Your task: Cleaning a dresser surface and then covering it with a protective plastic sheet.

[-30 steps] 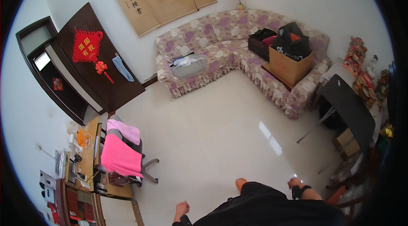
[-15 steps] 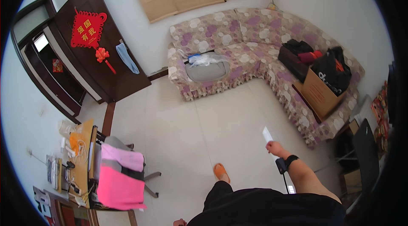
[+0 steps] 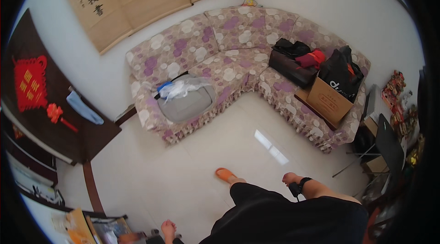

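Observation:
My right hand point(image 3: 289, 179) hangs over the tiled floor, its fingers curled with nothing showing in them. A black device is strapped to the wrist just behind it. At the lower edge, my left hand point(image 3: 168, 228) is also loosely closed and seems to hold nothing. Neither hand touches anything. One foot in an orange slipper point(image 3: 224, 174) is forward on the floor. Closest to my left hand are the dark desk chair parts point(image 3: 158, 239) at the bottom edge, partly cut off.
A flowered corner sofa point(image 3: 243, 63) bears a grey cushion-like item point(image 3: 189, 105) with clear plastic, a cardboard box point(image 3: 327, 102), and a black bag point(image 3: 341, 72). A dark door point(image 3: 91, 129) stands at left. A black folding chair point(image 3: 388, 143) and clutter line the right. A desk point(image 3: 78, 223) is lower left.
My view has turned to the right, so the door and desk shift left and downward. The sofa looks closer. My left hand has come further into view; my right arm is drawn nearer my body.

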Tool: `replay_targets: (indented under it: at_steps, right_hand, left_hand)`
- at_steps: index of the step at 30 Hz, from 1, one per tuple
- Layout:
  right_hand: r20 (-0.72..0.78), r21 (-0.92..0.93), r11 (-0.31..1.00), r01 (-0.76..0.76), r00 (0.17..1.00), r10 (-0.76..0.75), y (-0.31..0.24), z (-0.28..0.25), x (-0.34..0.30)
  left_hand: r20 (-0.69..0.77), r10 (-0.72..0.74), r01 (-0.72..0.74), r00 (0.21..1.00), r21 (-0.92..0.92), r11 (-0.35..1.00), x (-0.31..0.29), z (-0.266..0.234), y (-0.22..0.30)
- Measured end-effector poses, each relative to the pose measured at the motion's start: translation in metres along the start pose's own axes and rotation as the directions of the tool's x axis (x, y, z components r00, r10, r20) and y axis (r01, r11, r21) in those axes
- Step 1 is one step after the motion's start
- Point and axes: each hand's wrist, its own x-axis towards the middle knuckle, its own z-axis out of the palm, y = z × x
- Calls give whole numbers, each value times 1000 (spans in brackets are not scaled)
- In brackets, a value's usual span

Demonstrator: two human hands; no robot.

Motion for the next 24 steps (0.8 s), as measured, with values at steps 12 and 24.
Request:
replay_targets:
  at_steps: [12, 24]
  right_hand:
    - [-284, 79, 919, 387, 892, -351, -363, -225, 247]
    - [85, -38, 797, 603, 797, -598, -706, -182, 375]
  left_hand:
    - [-196, -506, 446, 840, -281, 850, 31, -23, -114]
    - [-206, -665, 444, 717, -600, 665, 137, -63, 15]
